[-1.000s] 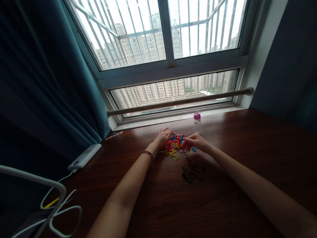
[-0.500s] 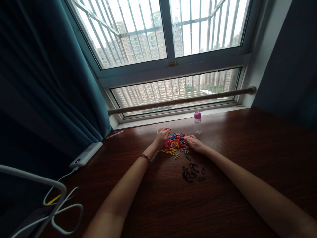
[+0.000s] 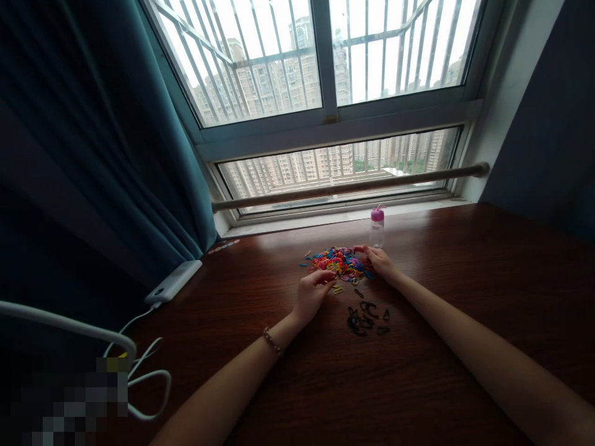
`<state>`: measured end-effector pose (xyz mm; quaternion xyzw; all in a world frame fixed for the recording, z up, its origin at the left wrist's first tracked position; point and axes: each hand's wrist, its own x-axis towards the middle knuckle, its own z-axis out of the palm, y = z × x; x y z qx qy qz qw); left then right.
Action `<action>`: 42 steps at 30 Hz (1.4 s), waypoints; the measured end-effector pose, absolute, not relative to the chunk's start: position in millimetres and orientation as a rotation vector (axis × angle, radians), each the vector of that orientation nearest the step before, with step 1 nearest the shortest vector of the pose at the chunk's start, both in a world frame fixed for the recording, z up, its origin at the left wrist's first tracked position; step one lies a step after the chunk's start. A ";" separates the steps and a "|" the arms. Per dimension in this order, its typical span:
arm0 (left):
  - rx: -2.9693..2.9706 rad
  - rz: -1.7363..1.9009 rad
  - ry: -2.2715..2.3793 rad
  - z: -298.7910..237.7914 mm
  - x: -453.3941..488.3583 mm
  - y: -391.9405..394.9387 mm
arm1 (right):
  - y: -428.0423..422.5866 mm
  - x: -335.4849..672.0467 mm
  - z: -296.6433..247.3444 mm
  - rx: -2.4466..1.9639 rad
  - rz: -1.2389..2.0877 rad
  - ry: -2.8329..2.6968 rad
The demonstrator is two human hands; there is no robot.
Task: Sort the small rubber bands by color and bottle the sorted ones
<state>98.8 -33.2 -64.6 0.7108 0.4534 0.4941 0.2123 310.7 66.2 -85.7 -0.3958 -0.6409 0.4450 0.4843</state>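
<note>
A heap of small, multicoloured elastic bands (image 3: 340, 261) lies on the brown table between my hands. My left hand (image 3: 312, 296) is at the heap's near left edge, thumb and fingertips drawn together. Whatever the fingertips pinch is too small to name. On the far right side of the heap, my right hand (image 3: 380, 261) rests with its fingers stretched over the edge of the bands. Closer to me is a loose cluster of black bands (image 3: 365, 319). One single black band (image 3: 359, 293) lies between that cluster and the heap.
Behind my right hand stands a clear bottle with a pink lid (image 3: 377, 215). A white power bank (image 3: 174, 284) with a white cable (image 3: 165, 384) lies at the left, beside the blue curtain (image 3: 186, 210). A barred window rises beyond the brown table (image 3: 441, 248).
My left hand has come nearer and to the right, from the heap's left side to its near edge. The right hand shifted slightly, and the heap looks more spread. The view moved a little.
</note>
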 end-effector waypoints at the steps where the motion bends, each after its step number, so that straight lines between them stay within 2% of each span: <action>1: 2.024 1.362 1.249 -63.5 99.5 -34.5 | 66.3 311.7 -85.1 -0.958 1.083 -1.540; 15: 2.686 0.920 0.795 -55.7 104.3 -50.4 | 48.3 312.4 -68.1 -0.978 1.230 -1.230; 22: 2.645 1.217 1.268 -56.8 75.3 -19.8 | 34.9 312.0 -50.5 -0.849 1.480 -1.589; 27: 2.673 0.885 1.472 -65.1 60.8 -3.9 | 25.5 309.4 -39.8 -0.755 1.586 -1.986; 32: 2.674 0.717 1.583 -70.5 62.5 -4.7 | 31.3 309.0 -48.7 -0.877 1.311 -1.839; 38: 2.620 0.787 1.747 -73.6 63.1 -4.0 | 33.2 304.9 -61.7 -1.014 0.746 -1.859; 42: 2.568 0.864 1.805 -74.0 62.2 -3.0 | 28.7 297.5 -65.9 -0.899 0.501 -2.044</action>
